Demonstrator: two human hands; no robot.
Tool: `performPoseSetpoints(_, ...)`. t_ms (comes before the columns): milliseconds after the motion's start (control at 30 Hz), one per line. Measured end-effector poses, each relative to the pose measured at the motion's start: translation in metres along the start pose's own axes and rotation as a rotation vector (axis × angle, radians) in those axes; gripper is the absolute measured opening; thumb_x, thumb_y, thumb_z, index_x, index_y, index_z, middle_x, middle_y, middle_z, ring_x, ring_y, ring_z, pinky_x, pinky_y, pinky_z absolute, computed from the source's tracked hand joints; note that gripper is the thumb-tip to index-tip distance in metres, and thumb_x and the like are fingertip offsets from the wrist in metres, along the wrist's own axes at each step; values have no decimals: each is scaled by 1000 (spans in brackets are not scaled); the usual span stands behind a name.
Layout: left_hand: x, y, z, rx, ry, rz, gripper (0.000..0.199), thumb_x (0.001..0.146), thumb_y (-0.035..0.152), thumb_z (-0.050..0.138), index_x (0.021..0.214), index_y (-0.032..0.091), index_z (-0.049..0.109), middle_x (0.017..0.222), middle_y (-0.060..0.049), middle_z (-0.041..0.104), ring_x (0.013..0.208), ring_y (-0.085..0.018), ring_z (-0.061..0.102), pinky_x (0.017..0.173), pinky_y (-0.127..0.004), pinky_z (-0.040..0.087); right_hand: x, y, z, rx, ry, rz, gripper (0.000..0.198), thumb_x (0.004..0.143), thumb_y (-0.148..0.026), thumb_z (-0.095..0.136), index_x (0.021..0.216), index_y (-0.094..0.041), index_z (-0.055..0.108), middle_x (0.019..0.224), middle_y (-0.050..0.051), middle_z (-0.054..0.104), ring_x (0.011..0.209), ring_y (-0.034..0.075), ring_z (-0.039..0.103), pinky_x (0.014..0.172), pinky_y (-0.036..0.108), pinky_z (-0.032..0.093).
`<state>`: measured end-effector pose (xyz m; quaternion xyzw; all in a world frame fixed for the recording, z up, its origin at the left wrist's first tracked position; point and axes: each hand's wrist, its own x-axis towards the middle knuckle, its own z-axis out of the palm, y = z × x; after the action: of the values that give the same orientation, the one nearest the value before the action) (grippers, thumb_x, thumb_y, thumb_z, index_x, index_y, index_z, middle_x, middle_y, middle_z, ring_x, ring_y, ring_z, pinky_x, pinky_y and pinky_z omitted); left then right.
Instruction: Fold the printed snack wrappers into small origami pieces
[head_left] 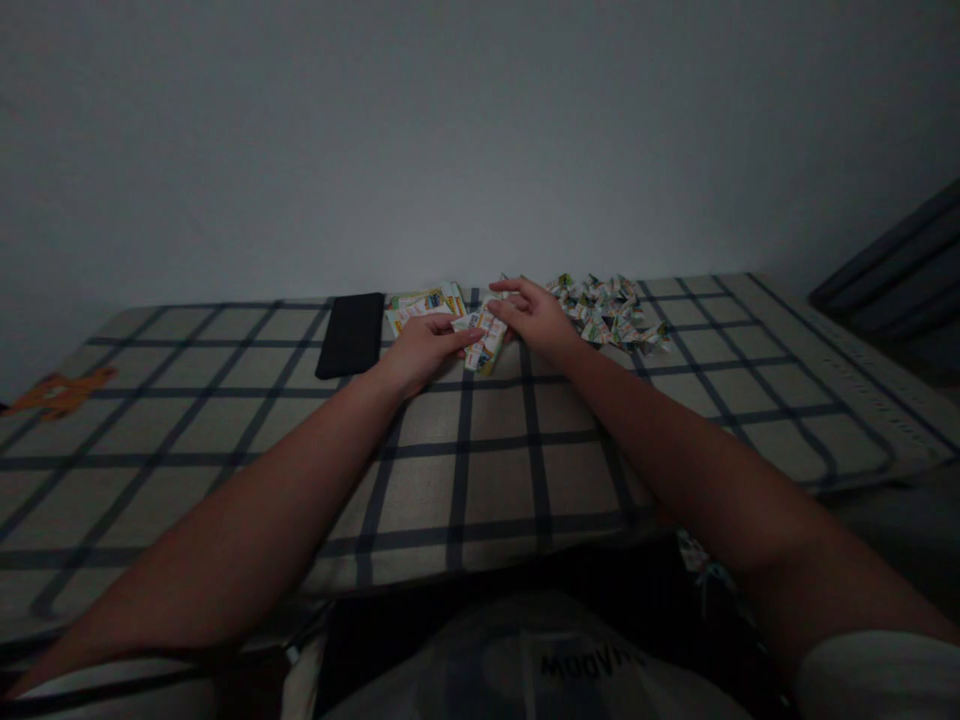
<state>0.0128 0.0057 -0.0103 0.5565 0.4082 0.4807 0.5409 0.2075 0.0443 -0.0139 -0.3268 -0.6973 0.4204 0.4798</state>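
Observation:
Between my two hands is a folded strip of printed paper point(486, 343), white with green, yellow and red print, tilted over the checked cloth. My left hand point(427, 345) pinches its left side, thumb on top. On the upper right side, the fingers of my right hand point(531, 315) close on the same paper; their tips are partly hidden. Behind my left hand lies a stack of flat printed paper sheets point(426, 300). To the right of my right hand is a pile of several small folded paper pieces point(604, 310) with pointed corners.
A black phone-like slab point(351, 335) lies left of the paper sheets. The table wears a checked cloth point(495, 480) and meets a plain wall point(480, 140). An orange figure point(64, 392) is at the far left. A dark striped object point(892, 280) stands at the right.

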Motion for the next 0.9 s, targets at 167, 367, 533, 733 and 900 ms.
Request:
performPoseSetpoints(167, 2, -2, 1, -66, -11, 32, 43, 60, 40, 96, 88, 13, 77, 82, -8, 76, 72, -17, 69, 67, -28, 52, -2, -4, 1, -24, -98, 74, 39, 81, -54, 74, 83, -16, 65, 74, 3, 67, 65, 14, 61, 58, 26, 52)
performPoseSetpoints(367, 2, -5, 1, 59, 31, 101, 53, 62, 42, 94, 104, 17, 71, 82, -3, 74, 70, -15, 68, 67, -26, 52, -4, -7, 1, -53, -115, 109, 30, 80, -43, 74, 82, -15, 65, 72, 2, 67, 65, 14, 61, 58, 25, 48)
performPoseSetpoints(533, -1, 7, -11, 568, 167, 332, 63, 77, 55, 78, 125, 17, 64, 105, -10, 75, 97, -25, 71, 90, -39, 55, -4, -13, 1, -163, -46, 118, 19, 86, -32, 69, 83, -14, 66, 78, 4, 71, 69, 15, 63, 63, 26, 49)
performPoseSetpoints(733, 1, 16, -39, 1231, 448, 181, 70, 99, 61, 41, 151, 17, 50, 155, -21, 49, 145, -41, 41, 117, -60, 35, -6, -19, 1, -204, -24, 161, 18, 90, -31, 67, 84, -14, 68, 83, 7, 74, 73, 17, 67, 66, 28, 53)
performPoseSetpoints(900, 10, 5, -51, 1277, 414, 97, 76, 99, 64, 34, 156, 14, 46, 160, -24, 42, 147, -45, 37, 115, -64, 35, -5, -15, 3, -188, -28, 138, 20, 89, -33, 68, 82, -14, 67, 82, 6, 74, 72, 16, 66, 65, 27, 51)
